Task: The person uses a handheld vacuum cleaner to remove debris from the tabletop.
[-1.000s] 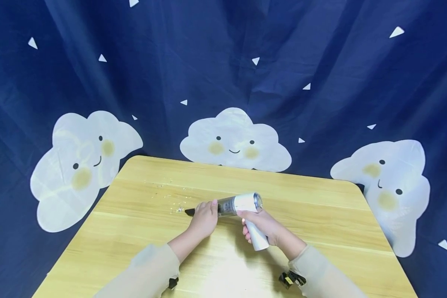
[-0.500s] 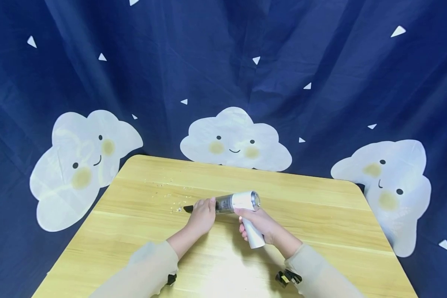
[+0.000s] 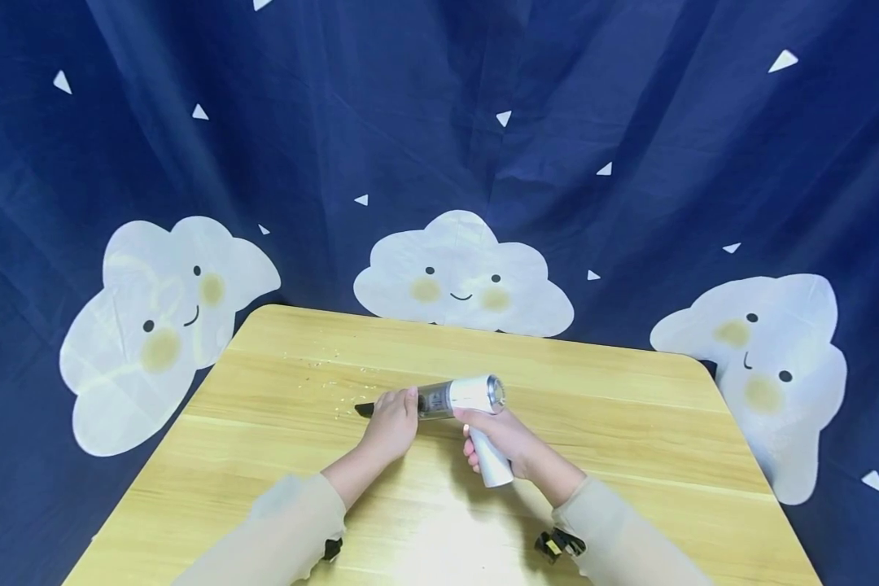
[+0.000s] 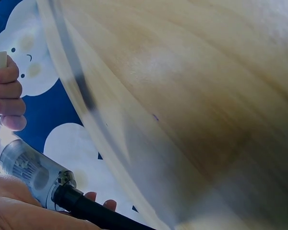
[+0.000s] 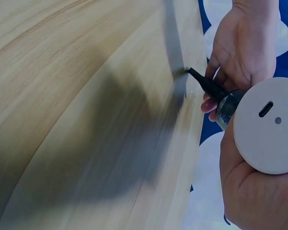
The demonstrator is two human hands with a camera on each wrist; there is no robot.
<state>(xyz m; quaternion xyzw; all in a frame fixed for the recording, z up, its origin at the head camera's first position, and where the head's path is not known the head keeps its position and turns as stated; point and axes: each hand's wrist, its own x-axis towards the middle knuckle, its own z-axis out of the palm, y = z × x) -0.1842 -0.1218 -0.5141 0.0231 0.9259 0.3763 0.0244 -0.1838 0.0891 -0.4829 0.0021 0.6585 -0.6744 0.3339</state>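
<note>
White cylindrical handheld vacuum [image 3: 469, 396] — both hands gripping, matte black nozzle [image 3: 365, 409]

Black nozzle [image 4: 93, 211], clear vacuum body [image 4: 31, 170], blurred wooden table [image 4: 197, 96], cloud backdrop [image 4: 67, 143]

Before you, a light wooden tabletop [image 3: 630, 423] with rounded corners stands against a dark blue curtain [image 3: 410, 106] printed with smiling white clouds [image 3: 461, 277] and small white triangles [image 3: 781, 61].
</note>
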